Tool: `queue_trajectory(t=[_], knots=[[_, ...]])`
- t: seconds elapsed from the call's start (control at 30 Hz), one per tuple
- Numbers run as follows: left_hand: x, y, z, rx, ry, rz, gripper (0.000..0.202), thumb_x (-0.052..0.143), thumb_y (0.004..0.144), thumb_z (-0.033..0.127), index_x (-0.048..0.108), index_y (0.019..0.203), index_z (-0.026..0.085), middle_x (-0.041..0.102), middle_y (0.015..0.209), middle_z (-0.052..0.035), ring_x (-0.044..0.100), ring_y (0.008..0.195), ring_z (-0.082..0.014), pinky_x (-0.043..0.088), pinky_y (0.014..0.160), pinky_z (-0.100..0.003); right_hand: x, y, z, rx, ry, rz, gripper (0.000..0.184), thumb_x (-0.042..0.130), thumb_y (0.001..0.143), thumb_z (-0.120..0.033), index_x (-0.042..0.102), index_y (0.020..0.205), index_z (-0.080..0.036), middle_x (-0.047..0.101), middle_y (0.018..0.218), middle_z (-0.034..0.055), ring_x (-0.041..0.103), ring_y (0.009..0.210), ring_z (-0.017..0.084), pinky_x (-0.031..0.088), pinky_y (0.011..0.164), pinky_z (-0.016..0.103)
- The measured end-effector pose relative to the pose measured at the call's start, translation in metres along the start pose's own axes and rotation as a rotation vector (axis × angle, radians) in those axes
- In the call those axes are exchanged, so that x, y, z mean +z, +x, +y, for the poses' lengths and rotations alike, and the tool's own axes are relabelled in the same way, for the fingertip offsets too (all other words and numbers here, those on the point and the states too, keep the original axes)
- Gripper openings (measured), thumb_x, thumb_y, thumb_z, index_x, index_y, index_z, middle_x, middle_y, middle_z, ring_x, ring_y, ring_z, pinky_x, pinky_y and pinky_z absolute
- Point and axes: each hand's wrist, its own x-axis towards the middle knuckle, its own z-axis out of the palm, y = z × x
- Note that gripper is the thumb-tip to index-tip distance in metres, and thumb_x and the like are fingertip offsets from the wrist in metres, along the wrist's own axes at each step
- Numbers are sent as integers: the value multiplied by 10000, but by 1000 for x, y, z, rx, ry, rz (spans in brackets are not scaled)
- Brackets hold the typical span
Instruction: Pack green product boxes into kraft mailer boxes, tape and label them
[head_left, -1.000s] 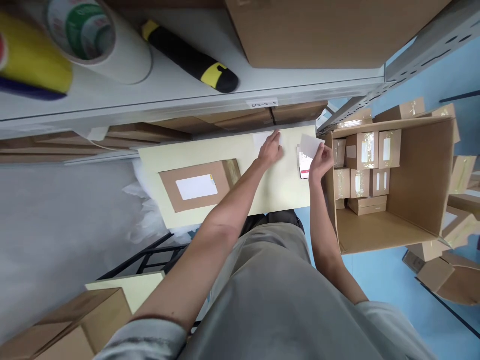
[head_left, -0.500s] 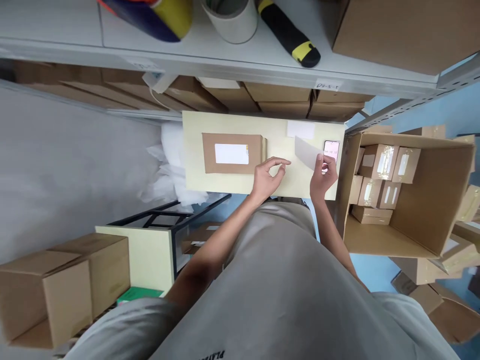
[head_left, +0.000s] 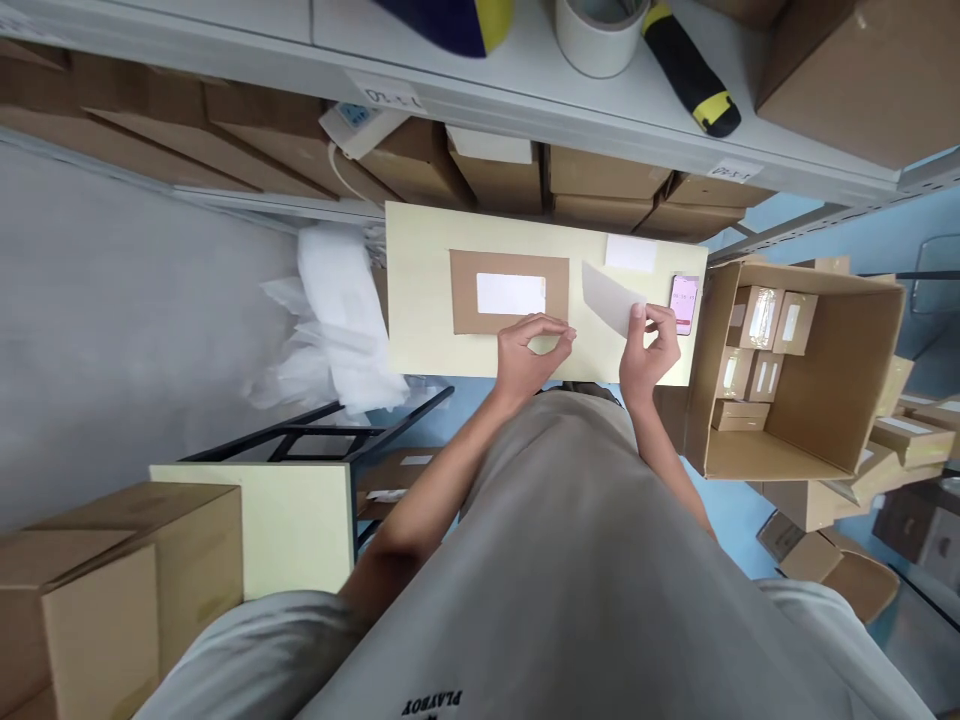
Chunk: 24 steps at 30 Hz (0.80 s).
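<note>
My right hand (head_left: 649, 352) pinches the corner of a thin, whitish sheet of paper (head_left: 609, 296) between thumb and fingers; the sheet slants up and left over the pale work table (head_left: 420, 352). Thumb and fingertips of my left hand (head_left: 526, 352) meet in a pinch, and anything between them is too small to make out. Just beyond that hand lies a brown cardboard box (head_left: 463, 292) with a white label (head_left: 511, 294) on top. Behind the sheet, a white paper slip (head_left: 631, 253) lies near the table's far edge. A lit phone (head_left: 684, 303) rests right of my right hand.
A large open carton (head_left: 814, 455) with several small boxes stands to the right. Above the table's far edge runs a shelf (head_left: 525, 95) with a white cup (head_left: 596, 45) and a black-and-yellow handle (head_left: 690, 70). White wrapping (head_left: 341, 310) hangs at left.
The thumb and fingers of my left hand have come together into a pinch. My right hand still holds the sheet. The camera view has shifted, so the table and shelf appear moved.
</note>
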Motion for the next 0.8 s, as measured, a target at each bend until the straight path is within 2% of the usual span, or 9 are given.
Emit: queue_trajectory(t=[0.2, 0.33, 0.47, 0.6, 0.7, 0.8], knots=[[-32, -13, -10, -135, -133, -88, 139, 771, 963, 317, 891, 920, 259, 883, 978, -50, 841, 952, -225, 672, 954, -392, 26, -28, -40, -175, 11, -16, 340, 629, 1190, -509, 712, 972, -262, 714, 902, 19, 706, 874, 198, 566, 811, 377], [-55, -15, -14, -233, -194, -101, 142, 805, 929, 357, 898, 925, 250, 886, 983, -60, 851, 978, -242, 683, 1006, -418, 38, -41, -54, -195, -59, -30, 335, 607, 1198, -497, 711, 979, -265, 719, 911, 23, 719, 882, 203, 584, 814, 382], [-77, -13, -17, -307, -208, -96, 190, 869, 884, 435, 886, 841, 250, 877, 924, -59, 843, 943, -260, 687, 973, -428, 51, -53, -64, -183, -110, -19, 344, 593, 1200, -501, 717, 988, -261, 728, 919, 31, 718, 899, 212, 581, 830, 393], [-92, -10, -20, -387, -237, -101, 349, 918, 860, 567, 851, 757, 240, 863, 871, -71, 840, 940, -283, 670, 1005, -452, 59, -69, -71, -258, -187, -11, 322, 605, 1203, -466, 747, 1000, -260, 753, 919, 36, 718, 890, 213, 551, 840, 396], [-99, -7, -24, -476, -401, -126, 517, 874, 879, 740, 854, 882, 223, 877, 973, -109, 848, 1096, -322, 667, 1051, -483, 59, -85, -71, -281, -297, -114, 324, 637, 1188, -485, 794, 994, -279, 783, 943, 49, 728, 909, 223, 518, 861, 411], [-107, -4, -27, -544, -580, -187, 647, 808, 890, 852, 810, 1033, 221, 863, 1017, -127, 851, 1096, -317, 699, 953, -460, 59, -103, -68, -248, -320, -342, 293, 674, 1166, -510, 849, 1034, -315, 813, 989, 68, 738, 953, 238, 507, 881, 427]])
